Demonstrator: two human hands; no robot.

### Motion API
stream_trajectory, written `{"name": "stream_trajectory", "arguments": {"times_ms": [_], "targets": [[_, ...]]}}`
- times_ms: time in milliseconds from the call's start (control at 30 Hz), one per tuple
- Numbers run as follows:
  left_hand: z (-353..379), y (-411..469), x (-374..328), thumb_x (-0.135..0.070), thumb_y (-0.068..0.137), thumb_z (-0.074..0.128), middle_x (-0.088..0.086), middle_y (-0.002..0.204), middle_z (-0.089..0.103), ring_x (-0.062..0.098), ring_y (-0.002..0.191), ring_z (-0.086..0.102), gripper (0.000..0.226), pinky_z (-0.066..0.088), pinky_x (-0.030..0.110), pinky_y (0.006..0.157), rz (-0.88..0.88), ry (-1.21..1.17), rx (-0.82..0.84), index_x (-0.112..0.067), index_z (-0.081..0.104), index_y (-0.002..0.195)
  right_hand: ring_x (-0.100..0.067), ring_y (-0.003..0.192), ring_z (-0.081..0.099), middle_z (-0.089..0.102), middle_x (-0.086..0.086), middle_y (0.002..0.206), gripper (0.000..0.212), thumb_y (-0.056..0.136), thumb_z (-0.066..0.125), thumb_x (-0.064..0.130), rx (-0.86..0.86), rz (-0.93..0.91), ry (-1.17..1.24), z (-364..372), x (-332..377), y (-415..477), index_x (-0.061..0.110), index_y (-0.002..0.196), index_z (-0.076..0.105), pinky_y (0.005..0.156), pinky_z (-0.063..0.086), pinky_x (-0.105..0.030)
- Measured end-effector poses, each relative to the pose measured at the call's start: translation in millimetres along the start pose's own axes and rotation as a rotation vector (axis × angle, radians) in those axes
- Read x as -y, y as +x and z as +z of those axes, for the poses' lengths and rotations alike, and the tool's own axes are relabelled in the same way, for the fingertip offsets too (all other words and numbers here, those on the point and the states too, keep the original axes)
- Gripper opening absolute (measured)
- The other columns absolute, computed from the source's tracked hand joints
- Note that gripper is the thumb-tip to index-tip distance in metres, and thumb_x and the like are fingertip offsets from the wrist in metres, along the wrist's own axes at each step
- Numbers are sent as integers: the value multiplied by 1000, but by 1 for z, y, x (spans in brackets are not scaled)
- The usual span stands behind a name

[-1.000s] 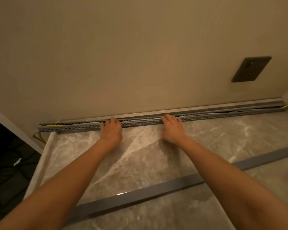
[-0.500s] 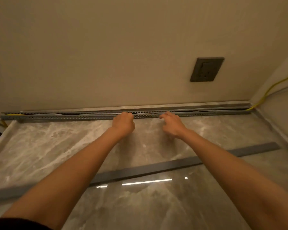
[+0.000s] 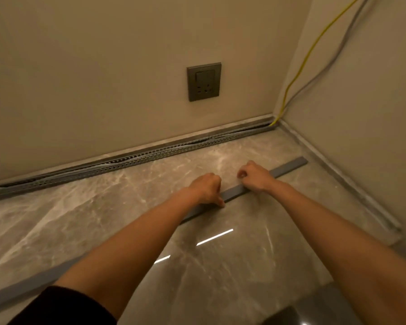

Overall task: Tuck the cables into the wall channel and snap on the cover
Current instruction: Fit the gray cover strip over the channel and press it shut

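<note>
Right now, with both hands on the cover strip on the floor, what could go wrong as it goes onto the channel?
1. Gray cables bulge over the channel rim in places; the cover strip may pinch them or fail to snap.
2. The left hand and right hand grip close together, so the long left end could sag and drag on the floor.
3. The yellow cable enters at the corner; the cover end may trap it.

The polished grey marble-look floor tile (image 3: 80, 219) is gleaming glossy, mirroring bright light bars near the centre. On it, the grey flat plastic cover strip (image 3: 288, 166) is looking smooth and matt. Along the far wall, the grey perforated plastic channel (image 3: 127, 161) is showing a dull finish. The beige painted wall (image 3: 103, 78) is looking smooth and matt. The dark grey socket plate (image 3: 204, 81) is giving off a faint satin sheen.
</note>
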State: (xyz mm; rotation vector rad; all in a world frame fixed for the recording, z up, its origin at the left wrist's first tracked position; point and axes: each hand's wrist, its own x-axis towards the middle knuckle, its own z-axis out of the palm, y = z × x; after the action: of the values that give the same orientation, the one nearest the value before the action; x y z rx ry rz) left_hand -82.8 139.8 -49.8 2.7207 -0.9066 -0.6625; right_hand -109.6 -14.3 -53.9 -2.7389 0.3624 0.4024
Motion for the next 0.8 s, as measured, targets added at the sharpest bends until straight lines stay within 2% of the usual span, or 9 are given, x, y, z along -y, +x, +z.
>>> {"name": "stream_trajectory", "arguments": {"times_ms": [67,167,267,333,467,600,700,800], "targets": [[3,4,-4,-27,76,72,17,123,55,31,109,54,43,47,34,88,21,21,2,-3,59,109,-34,119,52,50,-17,130,33,88,49,11,-1,11,-2,-1,-11,-3,10,117,64,106,42,-44],[2,7,-2,-29,75,72,17,122,56,32,108,56,49,48,36,87,-8,68,-22,-4,55,114,-31,125,47,48,-14,134,38,90,49,14,5,14,-70,-4,-26,-3,14,127,56,109,37,-45],[0,12,6,-24,75,72,18,121,56,33,108,56,51,48,38,86,-74,48,-68,-5,48,116,-27,136,35,40,-8,143,46,93,47,16,-18,-22,-145,-8,-35,2,17,139,42,116,24,-50],[-5,17,10,-17,79,68,18,119,56,33,107,56,44,48,39,83,-111,29,-74,-6,46,115,-25,140,30,36,-7,147,48,95,45,13,-38,-27,-192,-14,-39,9,17,142,37,118,18,-52],[-20,36,16,-11,82,62,18,117,58,32,106,56,25,48,38,84,-159,35,-120,-6,58,106,-24,144,22,29,-5,154,53,95,43,9,-34,-40,-280,-32,-49,31,18,146,30,118,13,-54],[-33,62,13,-10,87,55,20,118,59,34,109,57,23,49,40,87,-300,81,-158,-1,59,107,-22,148,14,18,-3,159,59,95,38,4,5,-67,-301,-52,-67,61,17,150,19,119,13,-54],[-37,86,3,-21,88,57,20,122,57,33,111,56,31,48,40,89,-347,87,-148,-1,56,113,-20,150,6,5,-1,162,64,96,35,3,87,-91,-299,-63,-88,83,19,152,11,119,11,-54],[-36,113,-15,-38,84,62,18,122,58,32,112,55,46,46,38,90,-356,88,-156,-4,54,114,-19,149,13,5,-2,162,63,95,34,2,74,-128,-233,-68,-110,104,17,152,12,120,12,-49]]}}
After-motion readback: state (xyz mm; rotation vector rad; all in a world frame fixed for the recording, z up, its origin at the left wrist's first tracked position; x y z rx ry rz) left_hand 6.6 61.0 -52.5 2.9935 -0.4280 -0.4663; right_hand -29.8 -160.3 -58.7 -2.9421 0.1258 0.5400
